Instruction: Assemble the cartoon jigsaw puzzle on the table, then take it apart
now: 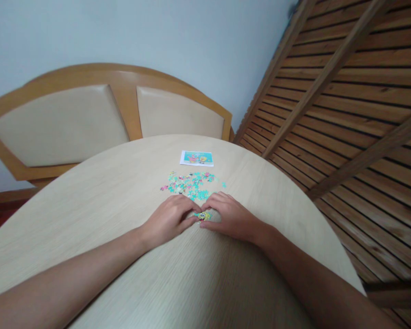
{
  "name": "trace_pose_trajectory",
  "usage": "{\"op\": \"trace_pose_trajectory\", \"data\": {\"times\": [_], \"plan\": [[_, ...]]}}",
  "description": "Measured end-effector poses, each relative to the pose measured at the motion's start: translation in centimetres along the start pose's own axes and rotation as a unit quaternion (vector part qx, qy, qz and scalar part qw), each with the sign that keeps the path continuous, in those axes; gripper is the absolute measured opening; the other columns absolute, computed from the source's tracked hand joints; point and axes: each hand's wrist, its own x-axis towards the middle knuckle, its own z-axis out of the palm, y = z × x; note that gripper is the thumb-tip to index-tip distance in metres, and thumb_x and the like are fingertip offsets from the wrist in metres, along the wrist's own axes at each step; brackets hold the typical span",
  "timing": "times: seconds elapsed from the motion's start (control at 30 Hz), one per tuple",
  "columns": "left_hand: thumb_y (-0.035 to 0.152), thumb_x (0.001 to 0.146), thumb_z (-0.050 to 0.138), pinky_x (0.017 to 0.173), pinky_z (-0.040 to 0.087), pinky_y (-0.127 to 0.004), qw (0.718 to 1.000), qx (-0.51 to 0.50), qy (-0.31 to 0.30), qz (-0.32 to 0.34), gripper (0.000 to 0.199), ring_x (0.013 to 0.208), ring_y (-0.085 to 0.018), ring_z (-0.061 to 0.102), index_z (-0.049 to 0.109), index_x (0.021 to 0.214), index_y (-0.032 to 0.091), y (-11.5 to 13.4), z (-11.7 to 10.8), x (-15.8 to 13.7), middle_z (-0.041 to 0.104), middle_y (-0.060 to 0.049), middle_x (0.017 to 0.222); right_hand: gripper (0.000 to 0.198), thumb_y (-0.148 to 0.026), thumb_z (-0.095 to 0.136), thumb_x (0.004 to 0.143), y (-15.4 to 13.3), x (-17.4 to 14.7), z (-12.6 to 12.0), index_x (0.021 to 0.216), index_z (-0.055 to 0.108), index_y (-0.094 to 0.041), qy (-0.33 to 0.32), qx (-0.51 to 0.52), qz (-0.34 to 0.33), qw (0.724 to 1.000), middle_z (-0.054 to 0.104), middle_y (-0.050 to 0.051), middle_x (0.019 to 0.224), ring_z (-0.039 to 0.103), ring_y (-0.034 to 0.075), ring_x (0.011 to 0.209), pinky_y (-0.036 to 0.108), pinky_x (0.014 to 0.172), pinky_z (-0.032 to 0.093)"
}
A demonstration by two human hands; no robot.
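A small joined patch of jigsaw puzzle pieces [204,216], yellow and turquoise with a cartoon face, lies on the table between my hands. My left hand [170,216] has its thumb and forefinger closed on the patch's left edge. From the other side, my right hand [231,215] curves around it, thumb below and fingers above, touching its edge. The fingertips cover part of the patch. Just beyond my fingers, loose puzzle pieces [185,183] are spread in a turquoise, pink and yellow scatter.
Behind the loose pieces lies a picture card [199,158] with cartoon figures on turquoise. Everything rests on a round pale wooden table [99,201]. A padded wooden bench back [123,105] stands at the far side, and a slatted wooden screen [345,100] leans close on the right.
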Motion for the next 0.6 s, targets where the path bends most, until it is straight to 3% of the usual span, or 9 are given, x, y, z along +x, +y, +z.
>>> {"op": "trace_pose_trajectory", "data": {"times": [0.23, 0.6], "plan": [[0.027, 0.101, 0.056, 0.090, 0.047, -0.037, 0.999, 0.005, -0.018, 0.049, 0.015, 0.097, -0.020, 0.065, 0.068, 0.094, 0.021, 0.04, -0.33, 0.10, 0.073, -0.003, 0.098, 0.028, -0.043, 0.075, 0.087, -0.12, -0.07, 0.02, 0.100, 0.066, -0.020, 0.003, -0.004, -0.003, 1.000, 0.069, 0.005, 0.102, 0.060, 0.023, 0.102, 0.038, 0.092, 0.044], [0.020, 0.095, 0.057, 0.091, 0.048, -0.038, 0.998, 0.008, -0.023, 0.054, 0.009, 0.100, -0.022, 0.061, 0.067, 0.093, 0.020, -0.19, -0.03, 0.29, 0.069, -0.005, 0.100, 0.030, -0.047, 0.070, 0.089, 0.18, 0.20, 0.04, 0.100, 0.067, -0.019, -0.007, -0.047, -0.028, 0.998, 0.068, 0.005, 0.099, 0.060, 0.023, 0.099, 0.038, 0.088, 0.044]]}}
